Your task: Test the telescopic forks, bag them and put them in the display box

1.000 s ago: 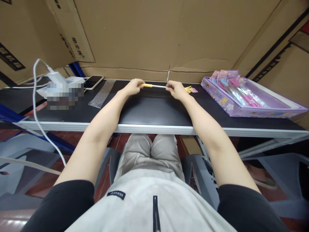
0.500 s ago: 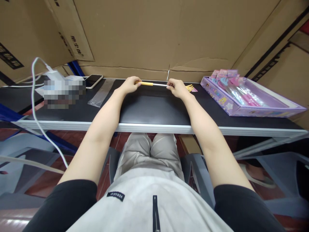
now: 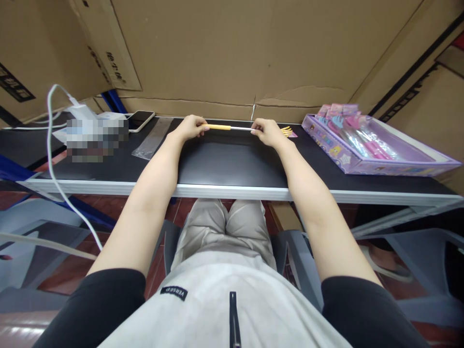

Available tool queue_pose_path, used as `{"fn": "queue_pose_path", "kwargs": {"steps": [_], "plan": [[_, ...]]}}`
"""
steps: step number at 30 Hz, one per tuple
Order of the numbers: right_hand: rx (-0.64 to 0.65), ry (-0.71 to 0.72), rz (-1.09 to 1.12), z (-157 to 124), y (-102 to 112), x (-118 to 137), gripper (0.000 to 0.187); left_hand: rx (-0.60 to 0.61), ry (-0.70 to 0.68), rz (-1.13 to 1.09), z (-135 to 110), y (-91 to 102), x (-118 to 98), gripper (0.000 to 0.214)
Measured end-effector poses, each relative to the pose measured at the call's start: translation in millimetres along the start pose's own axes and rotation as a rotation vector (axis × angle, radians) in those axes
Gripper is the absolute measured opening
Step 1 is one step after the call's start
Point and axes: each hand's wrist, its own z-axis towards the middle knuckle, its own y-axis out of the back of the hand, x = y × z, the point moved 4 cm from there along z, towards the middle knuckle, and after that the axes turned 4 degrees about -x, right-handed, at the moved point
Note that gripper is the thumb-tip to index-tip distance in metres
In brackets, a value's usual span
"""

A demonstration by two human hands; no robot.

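Both my hands hold a thin telescopic rod (image 3: 232,128) level above the far side of the black table (image 3: 232,164). My left hand (image 3: 191,127) is closed on its yellow handle end. My right hand (image 3: 266,132) pinches the metal shaft near the small yellow claw head (image 3: 286,130), which sticks out past my fingers to the right. A small pink tag (image 3: 292,135) lies just beyond the claw.
A purple tray (image 3: 366,162) of pink and blue packaged toys sits at the right. At the left lie a clear plastic sleeve (image 3: 154,140), a phone (image 3: 140,120), a white charger (image 3: 81,112) with a cable (image 3: 54,164). Cardboard boxes (image 3: 224,53) wall the back.
My left hand has slid a little further left along the table, so more of the yellow handle and the metal shaft shows between my hands. My right hand has barely moved.
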Motion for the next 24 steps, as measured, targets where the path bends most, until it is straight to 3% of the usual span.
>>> {"fn": "queue_pose_path", "kwargs": {"steps": [6, 13, 19, 24], "plan": [[0.025, -0.032, 0.018, 1.0, -0.4, 1.0, 0.027, 0.009, -0.028, -0.003, -2.4, 2.3, -6.1, 0.015], [0.018, 0.043, 0.003, -3.1, 4.5, 0.7, 0.04, 0.002, 0.016, -0.056, -3.9, 3.6, -14.8, 0.007], [0.014, 0.046, -0.041, -5.6, 9.7, 0.9, 0.041, -0.015, 0.021, -0.006, -7.8, 9.9, -23.4, 0.009], [0.07, 0.062, -0.071, -1.5, 8.8, 2.6, 0.031, -0.011, -0.018, -0.019, -7.1, 10.6, -26.1, 0.011]]}}
